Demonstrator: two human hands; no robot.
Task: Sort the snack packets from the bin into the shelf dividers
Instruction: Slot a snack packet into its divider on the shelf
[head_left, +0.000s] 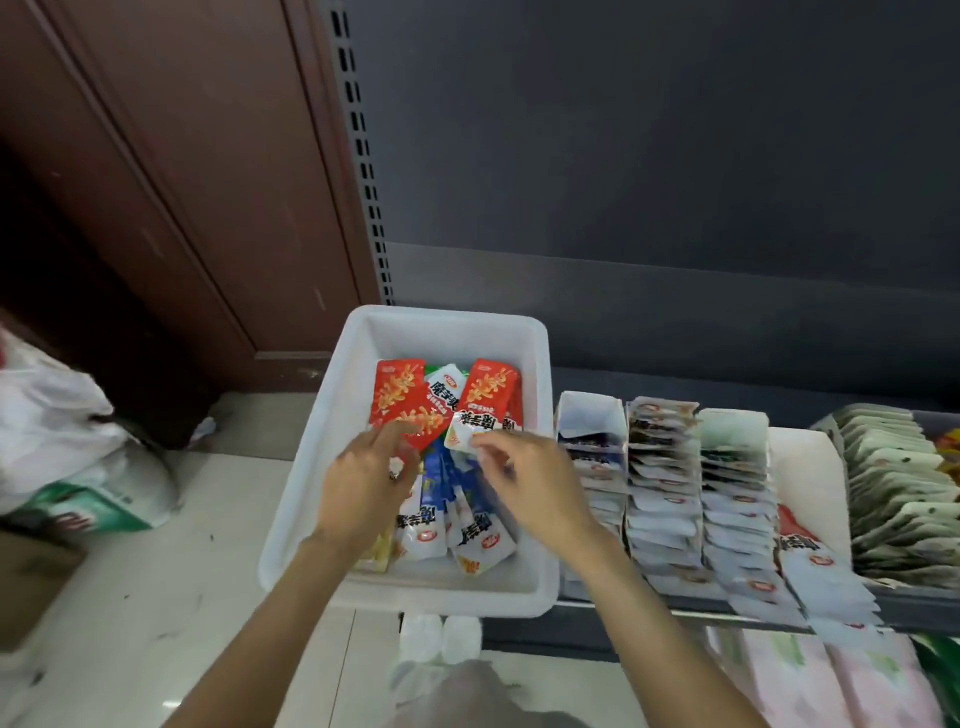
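White packet (470, 427) blurred, right hand (530, 483) pinching — bin (540, 364)

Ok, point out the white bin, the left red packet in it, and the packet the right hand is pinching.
white bin (457, 325): head view, far rim.
left red packet (400, 395): head view, printed face.
white packet (475, 427): head view, upper part above the fingertips.

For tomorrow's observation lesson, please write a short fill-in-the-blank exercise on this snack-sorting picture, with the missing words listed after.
1. The loose packets lie in a ____ plastic bin.
2. The right hand pinches a white packet by its ____.
3. The left hand rests its fingertips on a ____ packet.
4. The shelf dividers stand to the ____ of the bin.

Missing words: white; corner; red; right
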